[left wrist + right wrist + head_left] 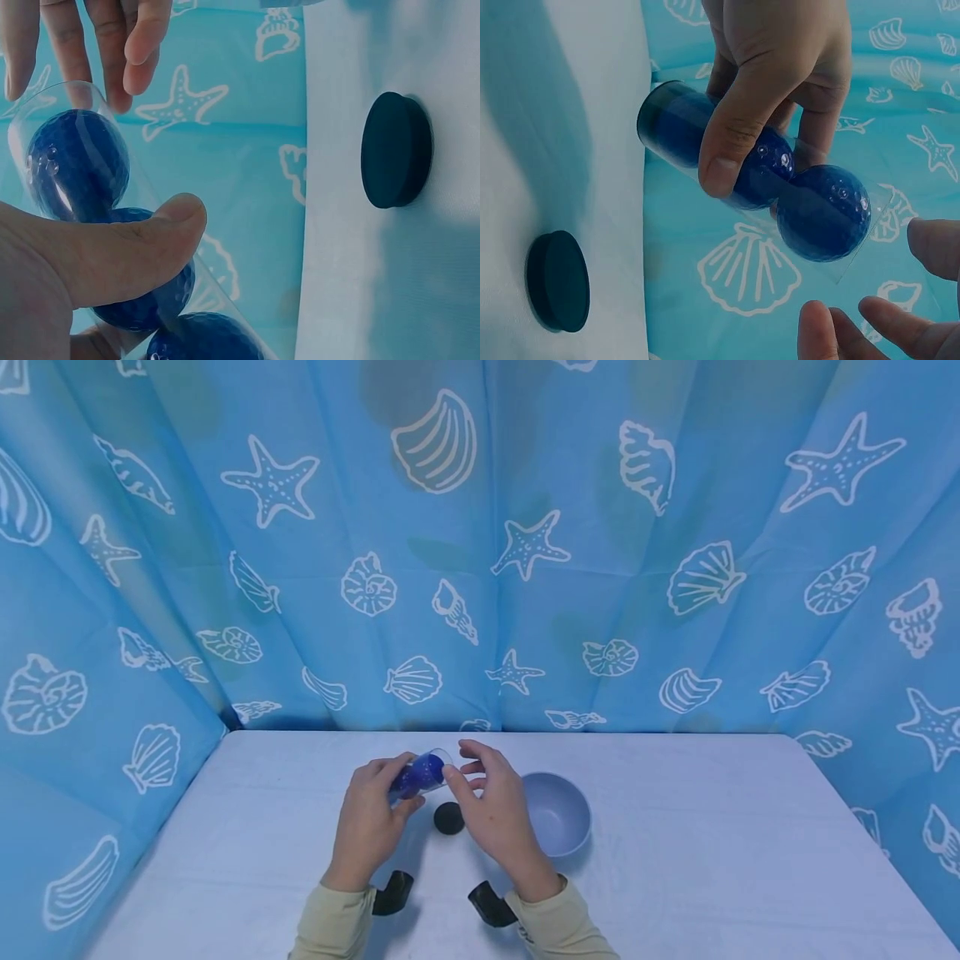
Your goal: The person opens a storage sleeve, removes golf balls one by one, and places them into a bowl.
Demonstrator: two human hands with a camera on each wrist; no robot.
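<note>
Now: left hand (370,817) grips clear tube (759,180), three blue balls (824,214) inside; right hand (493,806) unclenched nearby

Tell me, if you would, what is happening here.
A person's left hand holds a tilted clear tube with blue balls inside. Their right hand, holding nothing, is near the tube's open end. A black cap lies on the table, where a bowl also stands.

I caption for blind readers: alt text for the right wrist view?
A left hand holds a clear tube of blue balls; the right hand is by its uncapped end. A black lid rests on a white table.
</note>
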